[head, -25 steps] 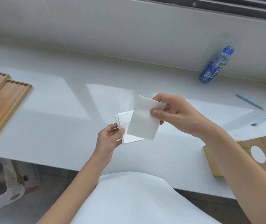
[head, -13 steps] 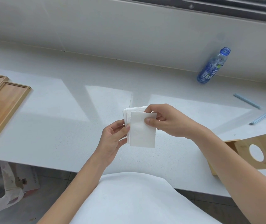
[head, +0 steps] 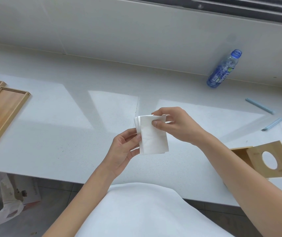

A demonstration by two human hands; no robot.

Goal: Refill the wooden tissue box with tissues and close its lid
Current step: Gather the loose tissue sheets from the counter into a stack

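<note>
Left hand (head: 123, 149) and right hand (head: 174, 124) pinch a small stack of folded white tissues (head: 151, 135), edges slightly fanned, above the worktop (head: 68, 134); wooden tissue box (head: 263, 159) lies open, right.

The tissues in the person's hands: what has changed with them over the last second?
The right hand brought its separate tissue down and left onto the ones in the left hand, so the tissues now form one nearly squared stack, pinched by both hands above the counter. The wooden tissue box, the bottle and the wooden trays stayed where they were.
</note>
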